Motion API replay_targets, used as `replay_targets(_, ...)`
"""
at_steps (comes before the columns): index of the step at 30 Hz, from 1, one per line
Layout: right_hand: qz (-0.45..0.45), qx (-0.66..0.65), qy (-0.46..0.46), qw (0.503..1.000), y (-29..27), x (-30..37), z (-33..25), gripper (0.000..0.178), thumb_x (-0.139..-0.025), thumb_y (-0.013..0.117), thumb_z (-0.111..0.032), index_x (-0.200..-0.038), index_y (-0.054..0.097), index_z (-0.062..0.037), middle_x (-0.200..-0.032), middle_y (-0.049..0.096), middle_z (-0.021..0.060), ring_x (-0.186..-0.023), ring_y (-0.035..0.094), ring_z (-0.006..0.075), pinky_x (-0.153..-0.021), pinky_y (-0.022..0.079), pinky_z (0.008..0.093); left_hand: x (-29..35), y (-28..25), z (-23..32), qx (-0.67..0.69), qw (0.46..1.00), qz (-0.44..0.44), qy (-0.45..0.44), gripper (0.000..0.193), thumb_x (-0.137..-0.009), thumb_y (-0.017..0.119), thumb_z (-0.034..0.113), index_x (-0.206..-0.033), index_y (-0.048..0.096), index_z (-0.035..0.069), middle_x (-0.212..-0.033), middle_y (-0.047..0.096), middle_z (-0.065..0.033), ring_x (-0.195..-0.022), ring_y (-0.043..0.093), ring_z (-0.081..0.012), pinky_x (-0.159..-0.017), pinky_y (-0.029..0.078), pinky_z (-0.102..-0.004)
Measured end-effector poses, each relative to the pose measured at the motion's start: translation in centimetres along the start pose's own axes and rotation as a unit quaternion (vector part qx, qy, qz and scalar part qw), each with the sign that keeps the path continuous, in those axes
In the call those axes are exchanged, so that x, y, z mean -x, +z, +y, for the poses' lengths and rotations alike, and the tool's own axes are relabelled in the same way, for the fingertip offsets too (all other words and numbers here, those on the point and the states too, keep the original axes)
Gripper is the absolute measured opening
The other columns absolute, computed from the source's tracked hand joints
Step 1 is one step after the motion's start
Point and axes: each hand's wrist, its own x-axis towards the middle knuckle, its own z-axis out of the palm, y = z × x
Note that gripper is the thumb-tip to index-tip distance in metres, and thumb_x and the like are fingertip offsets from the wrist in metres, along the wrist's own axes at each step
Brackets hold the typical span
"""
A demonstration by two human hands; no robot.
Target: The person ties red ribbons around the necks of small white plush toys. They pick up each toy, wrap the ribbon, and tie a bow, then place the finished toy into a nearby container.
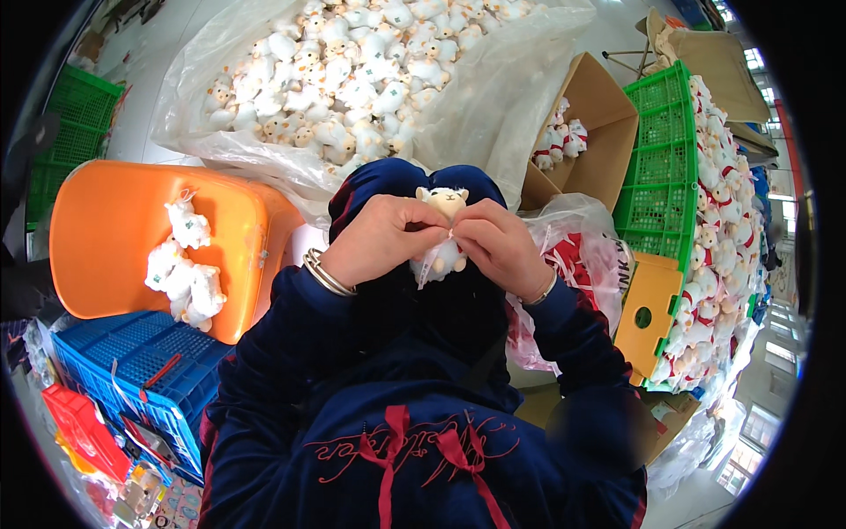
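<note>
Navy top (427, 388) fills lower centre; mid-frame, I find left hand (388, 234) and right hand (502, 247) pinching ribbon (429, 264) on plush toy (450, 257), presumably for control.

The left forearm (295, 322) is directed upward and inward, and the right forearm (571, 322) is inclined toward it from the other side. Both are covered by dark blue sleeves (256, 379) as far as the left wrist (342, 267) and the right wrist (538, 286). The back of the left hand (381, 236) is turned to the camera, and its thumb and index finger are pressed in a pinch. By the right hand (504, 249) a similar pinch is formed. The fingertips (441, 235) of both hands are placed close together.
</note>
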Motion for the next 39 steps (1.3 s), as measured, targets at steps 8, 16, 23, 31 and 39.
replay_targets(8, -0.016, 0.002, 0.024, 1.000, -0.3, -0.3, -0.5, 0.020, -0.087, 0.074, -0.002, -0.106, 0.067, -0.0042, -0.105, 0.066, 0.0112, -0.094, 0.066, 0.0316, -0.082, 0.055, 0.0393, 0.1, 0.5, 0.1, -0.054, 0.997, 0.018, 0.044, 0.011, -0.094, 0.071, 0.008, -0.097, 0.072, -0.003, -0.081, 0.069, -0.0076, -0.073, 0.064, -0.0118, -0.069, 0.053, -0.0273)
replay_targets(16, 0.009, -0.023, 0.073, 0.997, -0.2, -0.3, -1.6, 0.022, -0.092, 0.071, -0.001, -0.114, 0.068, -0.0040, -0.100, 0.067, 0.0140, -0.091, 0.067, 0.0334, -0.080, 0.055, 0.0396, 0.5, 0.6, 0.9, -0.084, 0.996, 0.030, 0.021, 0.008, -0.095, 0.070, 0.007, -0.097, 0.069, -0.001, -0.080, 0.063, 0.0009, -0.073, 0.054, -0.0040, -0.066, 0.048, -0.0223)
replay_targets(23, 0.042, 0.009, 0.081, 0.996, 0.1, 0.9, -1.7, 0.023, -0.091, 0.072, 0.000, -0.113, 0.068, -0.0033, -0.101, 0.069, 0.0140, -0.089, 0.068, 0.0330, -0.078, 0.056, 0.0395, 1.7, 1.2, 0.3, -0.097, 0.991, 0.086, 0.029, 0.006, -0.095, 0.068, 0.005, -0.097, 0.065, 0.000, -0.079, 0.063, 0.0004, -0.069, 0.055, -0.0039, -0.062, 0.047, -0.0226)
replay_targets(31, 0.144, -0.021, 0.186, 0.972, 2.1, 1.9, -3.2, 0.016, -0.093, 0.071, -0.001, -0.107, 0.066, -0.0030, -0.095, 0.070, 0.0127, -0.082, 0.067, 0.0295, -0.074, 0.054, 0.0367, 2.4, 1.9, -0.2, 0.063, 0.990, 0.122, -0.033, 0.017, -0.105, 0.063, 0.015, -0.097, 0.066, 0.000, -0.077, 0.064, 0.0017, -0.065, 0.059, -0.0034, -0.060, 0.047, -0.0202)
replay_targets(39, 0.120, -0.197, 0.384, 0.894, 0.8, 1.6, -3.2, 0.044, -0.112, 0.051, -0.029, -0.087, 0.067, 0.0045, -0.070, 0.055, 0.0024, -0.069, 0.052, 0.0101, -0.065, 0.045, 0.0284, 1.4, 1.8, 0.3, -0.013, 0.992, 0.096, -0.086, 0.026, -0.102, 0.071, 0.022, -0.087, 0.068, 0.000, -0.072, 0.063, 0.0029, -0.063, 0.055, -0.0025, -0.057, 0.044, -0.0204)
